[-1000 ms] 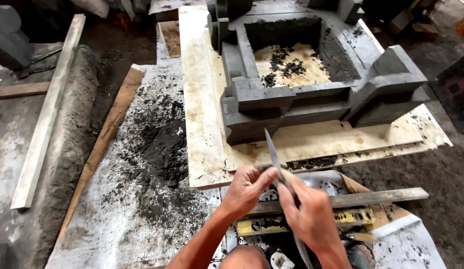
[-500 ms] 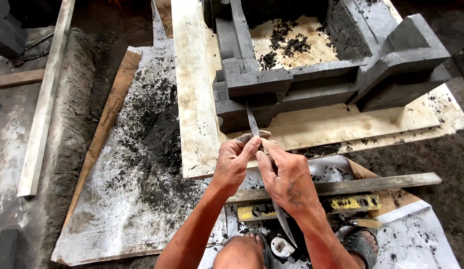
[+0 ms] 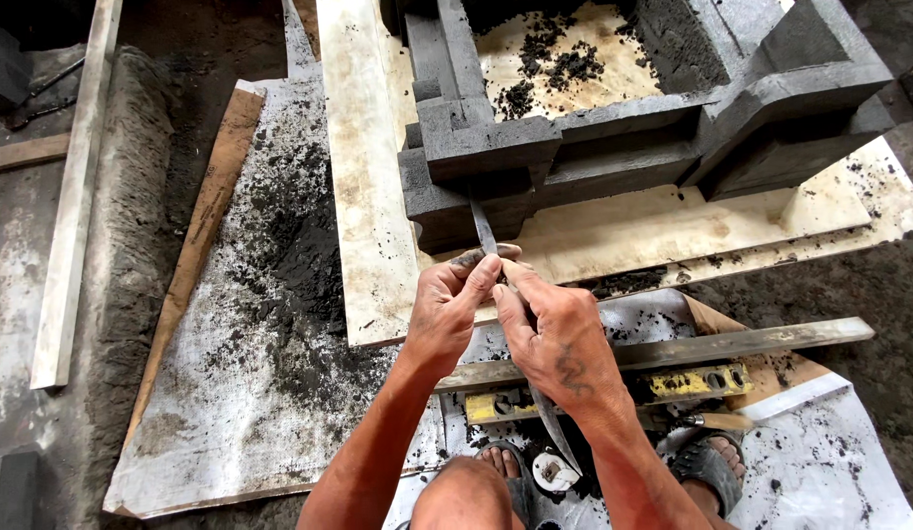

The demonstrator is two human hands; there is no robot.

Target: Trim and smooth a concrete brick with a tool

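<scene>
My left hand [image 3: 454, 304] and my right hand [image 3: 554, 334] both grip a thin metal blade [image 3: 484, 229] near its middle. Its tip touches the lower front corner of a dark grey stepped cement moulding [image 3: 495, 147]. The blade's other end runs down past my right wrist toward my feet. The moulding stands on a pale wooden board [image 3: 368, 206] and encloses a hollow with loose dark mortar crumbs [image 3: 554, 64].
A long metal straightedge [image 3: 692, 345] and a yellow spirit level [image 3: 672, 388] lie across in front of my knees. Dark mortar [image 3: 299, 245] is spread on a grey sheet at left. Wooden planks [image 3: 74, 186] lie at far left. My sandalled feet [image 3: 711, 466] show below.
The view has drawn closer to the moulding. My hands have carried the blade forward, so its tip now meets the moulding's lower front corner.
</scene>
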